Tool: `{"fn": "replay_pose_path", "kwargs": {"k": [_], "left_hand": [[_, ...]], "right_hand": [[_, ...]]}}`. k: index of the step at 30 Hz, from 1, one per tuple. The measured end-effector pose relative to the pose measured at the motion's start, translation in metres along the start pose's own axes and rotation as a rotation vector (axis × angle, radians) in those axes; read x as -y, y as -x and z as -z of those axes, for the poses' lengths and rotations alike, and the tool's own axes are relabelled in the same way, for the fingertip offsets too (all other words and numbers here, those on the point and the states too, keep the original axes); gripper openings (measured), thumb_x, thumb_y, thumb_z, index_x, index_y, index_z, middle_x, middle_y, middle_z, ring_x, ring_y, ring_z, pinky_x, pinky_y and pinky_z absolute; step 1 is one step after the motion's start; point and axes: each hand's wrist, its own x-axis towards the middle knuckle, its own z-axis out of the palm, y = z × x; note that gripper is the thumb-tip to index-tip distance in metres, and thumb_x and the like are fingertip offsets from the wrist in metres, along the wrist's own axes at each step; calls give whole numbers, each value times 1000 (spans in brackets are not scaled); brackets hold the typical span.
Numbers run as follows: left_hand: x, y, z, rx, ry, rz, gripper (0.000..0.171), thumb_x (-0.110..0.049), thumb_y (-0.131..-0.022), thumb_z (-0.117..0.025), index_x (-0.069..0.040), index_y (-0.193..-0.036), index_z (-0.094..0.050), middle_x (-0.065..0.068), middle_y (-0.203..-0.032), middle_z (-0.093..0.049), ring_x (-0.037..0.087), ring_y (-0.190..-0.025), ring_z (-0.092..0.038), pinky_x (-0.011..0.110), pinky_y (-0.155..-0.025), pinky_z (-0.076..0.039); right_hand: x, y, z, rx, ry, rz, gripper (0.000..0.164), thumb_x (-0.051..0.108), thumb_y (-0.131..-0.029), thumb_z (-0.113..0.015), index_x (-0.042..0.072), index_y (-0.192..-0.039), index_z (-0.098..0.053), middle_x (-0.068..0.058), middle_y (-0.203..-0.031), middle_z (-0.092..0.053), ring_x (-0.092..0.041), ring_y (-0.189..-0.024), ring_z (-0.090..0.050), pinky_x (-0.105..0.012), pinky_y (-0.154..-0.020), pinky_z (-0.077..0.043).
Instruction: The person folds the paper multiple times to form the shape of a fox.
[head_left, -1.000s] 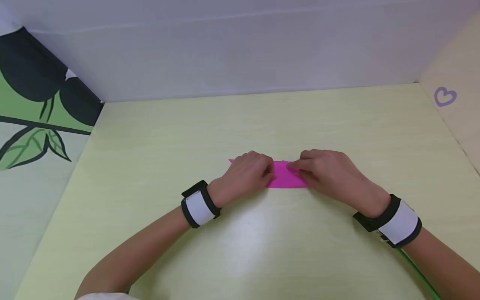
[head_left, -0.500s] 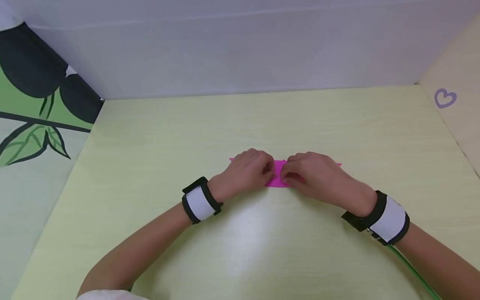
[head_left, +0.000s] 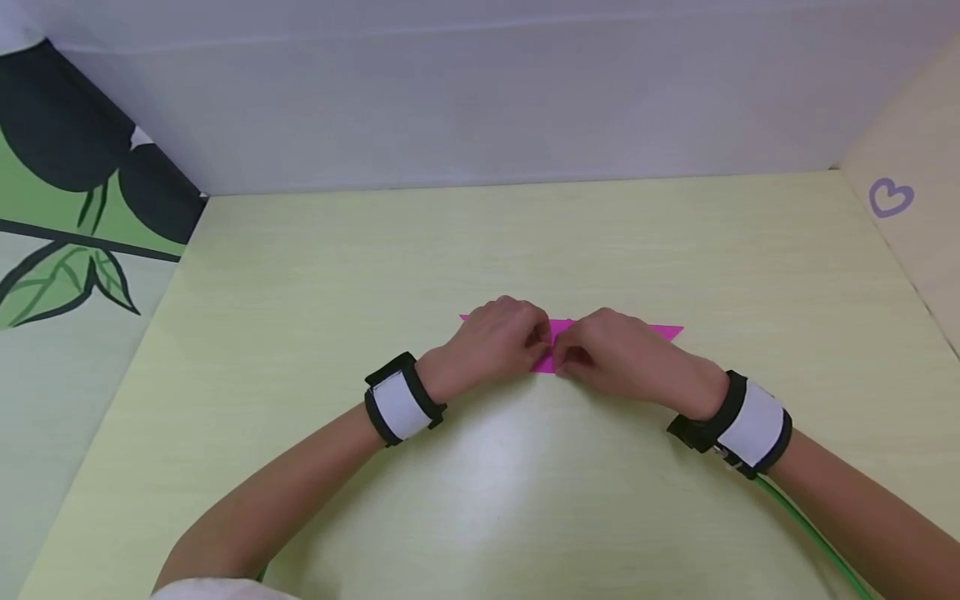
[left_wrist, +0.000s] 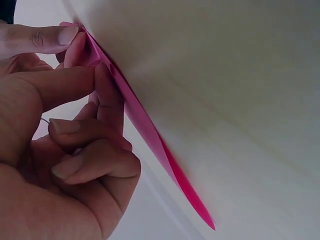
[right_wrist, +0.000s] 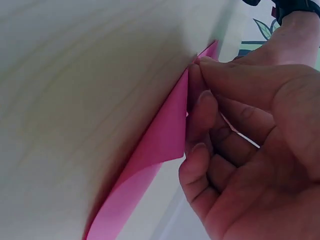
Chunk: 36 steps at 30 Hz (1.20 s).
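Note:
A folded sheet of bright pink paper (head_left: 667, 332) lies on the table in front of me, its pointed ends showing beyond both hands. My left hand (head_left: 497, 340) pinches the near part of the paper between thumb and curled index finger. Close beside it, my right hand (head_left: 628, 354) pinches the same near edge, thumb and index fingertips together. In the left wrist view the paper (left_wrist: 149, 124) runs as a thin double layer down to a point. The right wrist view shows a raised flap of the paper (right_wrist: 162, 127) beside the fingers. The hands cover most of its middle.
The pale wooden tabletop (head_left: 480, 500) ends at a white wall (head_left: 480, 108) behind. A side panel with a purple heart (head_left: 891, 197) stands right; green leaf artwork (head_left: 56, 283) is at left. A green cable (head_left: 813, 533) trails from the right wristband (head_left: 753, 425).
My right hand has slid left along the paper to meet the left hand, uncovering the right pointed end. The left hand stays in nearly the same place.

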Motion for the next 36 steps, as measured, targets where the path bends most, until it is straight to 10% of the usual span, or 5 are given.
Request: {"fn": "replay_pose_path", "kwargs": {"k": [15,36], "left_hand": [[0,0,1,1,-24,-16,18,-14,-94,-70,-18,-77,-68,-6,-67,-59,10,-64,-53,23,-51,-38],[1,0,0,1,-23,-11,14,-20,-95,-73,-19,-82,-70,-7,-71,-61,12,-64,-55,24,-50,-38]], "right_hand": [[-6,17,15,31,81,-109,22,8,-87,-79,22,-73,-69,12,-58,-31,-5,-58,-28,-24,-52,-23],[-30,53,28,20,55,-168,15,5,-87,-79,19,-84,-77,12,-67,-59,-7,-59,-45,-23,-53,-36]]}}
